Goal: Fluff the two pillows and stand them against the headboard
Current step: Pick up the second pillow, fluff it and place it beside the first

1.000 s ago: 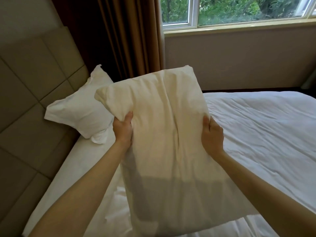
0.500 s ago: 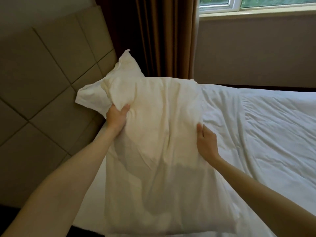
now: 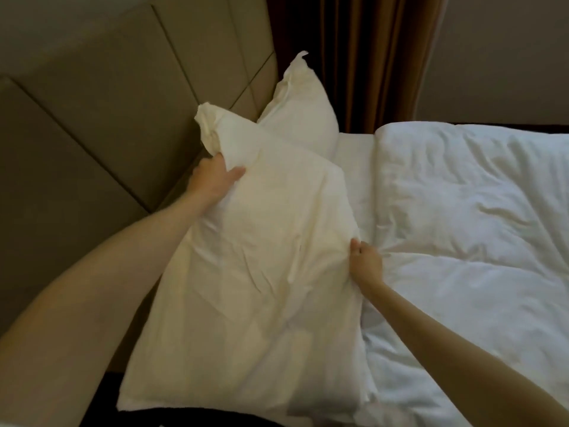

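A large cream pillow (image 3: 255, 272) lies tilted along the bed's near side, its upper corner against the padded headboard (image 3: 101, 124). My left hand (image 3: 212, 177) grips its upper left edge near that corner. My right hand (image 3: 366, 263) pinches its right edge, next to the duvet. A second white pillow (image 3: 301, 118) stands upright against the headboard behind it, partly hidden by the near pillow.
A rumpled white duvet (image 3: 468, 217) covers the bed to the right. Brown curtains (image 3: 363, 57) hang behind the far pillow, beside a beige wall (image 3: 508, 57). The bed's dark near edge (image 3: 200, 419) runs along the bottom.
The near pillow has moved left and down toward the headboard, its corner now touching it. Both hands moved with it; my right hand shifted from a flat hold to pinching the edge.
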Demonstrator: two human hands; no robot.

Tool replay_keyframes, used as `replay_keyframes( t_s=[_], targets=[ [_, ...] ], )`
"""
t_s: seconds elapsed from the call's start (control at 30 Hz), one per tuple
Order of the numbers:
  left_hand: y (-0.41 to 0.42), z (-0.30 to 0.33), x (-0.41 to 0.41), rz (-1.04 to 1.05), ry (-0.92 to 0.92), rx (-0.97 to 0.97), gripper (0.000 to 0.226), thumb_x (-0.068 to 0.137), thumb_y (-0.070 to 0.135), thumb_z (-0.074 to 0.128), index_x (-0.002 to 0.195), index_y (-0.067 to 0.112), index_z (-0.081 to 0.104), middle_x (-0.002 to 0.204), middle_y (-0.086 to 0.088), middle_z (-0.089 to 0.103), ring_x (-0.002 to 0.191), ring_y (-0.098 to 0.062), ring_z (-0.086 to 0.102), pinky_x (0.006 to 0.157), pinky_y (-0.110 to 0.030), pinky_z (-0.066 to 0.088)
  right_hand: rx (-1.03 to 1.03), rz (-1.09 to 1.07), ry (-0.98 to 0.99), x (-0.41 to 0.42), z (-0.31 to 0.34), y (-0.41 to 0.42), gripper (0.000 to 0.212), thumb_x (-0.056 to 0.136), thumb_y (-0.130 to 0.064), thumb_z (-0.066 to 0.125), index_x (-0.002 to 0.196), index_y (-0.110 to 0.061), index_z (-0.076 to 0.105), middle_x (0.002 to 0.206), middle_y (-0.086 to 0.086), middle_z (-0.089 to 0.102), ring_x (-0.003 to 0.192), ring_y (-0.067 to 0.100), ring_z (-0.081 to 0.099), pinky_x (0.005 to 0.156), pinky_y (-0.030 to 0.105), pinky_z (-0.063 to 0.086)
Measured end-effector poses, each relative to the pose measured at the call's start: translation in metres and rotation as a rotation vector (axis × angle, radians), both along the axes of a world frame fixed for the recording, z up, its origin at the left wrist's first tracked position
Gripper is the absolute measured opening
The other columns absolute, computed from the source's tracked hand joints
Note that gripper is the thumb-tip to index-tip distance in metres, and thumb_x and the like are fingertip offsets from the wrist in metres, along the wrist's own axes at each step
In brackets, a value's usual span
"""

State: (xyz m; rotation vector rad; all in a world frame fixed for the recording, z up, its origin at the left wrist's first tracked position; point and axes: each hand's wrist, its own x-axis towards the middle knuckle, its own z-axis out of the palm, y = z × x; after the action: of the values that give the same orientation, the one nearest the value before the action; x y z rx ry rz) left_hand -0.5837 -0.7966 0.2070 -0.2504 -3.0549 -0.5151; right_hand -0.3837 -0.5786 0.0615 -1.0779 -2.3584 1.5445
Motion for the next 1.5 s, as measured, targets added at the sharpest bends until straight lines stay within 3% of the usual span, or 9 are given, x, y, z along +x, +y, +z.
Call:
replay_keyframes(
  t_s=[0.17, 0.23, 0.4, 0.57, 0.8, 1.03, 1.17, 1.3, 1.5],
  targets=[
    [-0.032, 0.014, -0.049, -0.041, 0.065, -0.347, 0.054, 0.090, 0.057, 0.047, 0.111, 0.007, 0.050, 0.112, -0.019, 0.056, 0.097, -0.039, 0.057, 0.068, -0.039, 0.039, -0.258, 0.071, -0.141, -0.045, -0.024, -0.051, 0.032, 0.095, -0.016, 0.038, 0.080, 0.001, 0.060, 0.087, 0.022, 0.061, 0.080, 0.030, 0.055, 0.069, 0.037, 0.042],
    [-0.037, -0.001, -0.059, -0.091, 0.053, -0.401, 0.053, 0.091, 0.053, 0.050, 0.119, 0.007, 0.048, 0.116, -0.020, 0.057, 0.101, -0.040, 0.057, 0.071, -0.040, 0.038, -0.336, 0.116, -0.229, -0.051, -0.035, -0.058, 0.023, 0.089, -0.009, 0.040, 0.085, 0.003, 0.059, 0.091, 0.021, 0.060, 0.079, 0.030, 0.054, 0.066, 0.039, 0.041],
    [-0.068, -0.075, -0.044, -0.169, -0.212, -0.388, 0.052, 0.097, 0.033, 0.050, 0.137, 0.003, 0.037, 0.138, -0.018, 0.045, 0.118, -0.039, 0.050, 0.091, -0.047, 0.045, -0.261, 0.135, -0.275, -0.054, -0.043, -0.047, 0.040, 0.090, -0.015, 0.050, 0.129, -0.009, 0.052, 0.126, 0.018, 0.057, 0.107, 0.032, 0.055, 0.081, 0.032, 0.043],
    [-0.113, -0.119, -0.007, -0.016, -0.246, -0.108, 0.069, 0.093, 0.030, 0.056, 0.151, 0.015, 0.022, 0.147, -0.015, 0.035, 0.130, -0.038, 0.038, 0.102, -0.048, 0.038, -0.216, 0.164, -0.234, -0.060, -0.040, -0.038, 0.038, 0.087, -0.012, 0.050, 0.125, -0.013, 0.054, 0.117, 0.015, 0.059, 0.074, 0.017, 0.053, 0.055, 0.022, 0.038],
    [-0.140, -0.148, 0.060, 0.261, -0.024, -0.267, 0.076, 0.084, 0.045, 0.065, 0.142, 0.005, 0.034, 0.143, -0.019, 0.041, 0.131, -0.036, 0.039, 0.108, -0.045, 0.032, -0.218, 0.276, -0.195, -0.054, -0.031, -0.045, 0.031, 0.086, -0.008, 0.049, 0.116, -0.011, 0.058, 0.112, 0.016, 0.063, 0.093, 0.028, 0.061, 0.062, 0.028, 0.043],
    [-0.146, -0.165, 0.112, 0.614, -0.210, -0.234, 0.084, 0.074, 0.060, 0.069, 0.125, 0.000, 0.042, 0.127, -0.021, 0.054, 0.116, -0.039, 0.051, 0.096, -0.046, 0.038, -0.182, 0.425, -0.185, -0.038, -0.021, -0.040, 0.028, 0.086, -0.004, 0.043, 0.109, -0.009, 0.060, 0.099, 0.012, 0.068, 0.085, 0.022, 0.062, 0.057, 0.023, 0.042],
    [-0.140, -0.168, 0.120, 0.484, -0.227, -0.131, 0.055, 0.087, 0.045, 0.062, 0.119, 0.007, 0.039, 0.115, -0.019, 0.062, 0.102, -0.039, 0.059, 0.083, -0.044, 0.043, -0.175, 0.465, -0.197, -0.035, -0.023, -0.044, 0.025, 0.086, -0.004, 0.044, 0.103, -0.010, 0.061, 0.097, 0.011, 0.068, 0.082, 0.021, 0.062, 0.057, 0.023, 0.043],
    [-0.145, -0.136, 0.105, 0.299, -0.045, -0.144, 0.030, 0.090, 0.028, 0.054, 0.112, 0.013, 0.042, 0.102, -0.018, 0.063, 0.089, -0.041, 0.060, 0.067, -0.039, 0.041, -0.195, 0.467, -0.211, -0.045, -0.018, -0.053, 0.022, 0.087, -0.003, 0.044, 0.099, -0.011, 0.060, 0.096, 0.011, 0.068, 0.081, 0.021, 0.061, 0.056, 0.022, 0.043],
    [-0.157, -0.066, 0.077, 0.145, 0.134, -0.191, 0.030, 0.087, 0.019, 0.054, 0.115, 0.017, 0.045, 0.093, -0.018, 0.064, 0.083, -0.045, 0.060, 0.060, -0.037, 0.035, -0.195, 0.453, -0.154, -0.077, 0.002, -0.063, 0.018, 0.084, 0.001, 0.048, 0.092, -0.008, 0.061, 0.090, 0.015, 0.064, 0.076, 0.025, 0.058, 0.056, 0.023, 0.043]
  ],
)
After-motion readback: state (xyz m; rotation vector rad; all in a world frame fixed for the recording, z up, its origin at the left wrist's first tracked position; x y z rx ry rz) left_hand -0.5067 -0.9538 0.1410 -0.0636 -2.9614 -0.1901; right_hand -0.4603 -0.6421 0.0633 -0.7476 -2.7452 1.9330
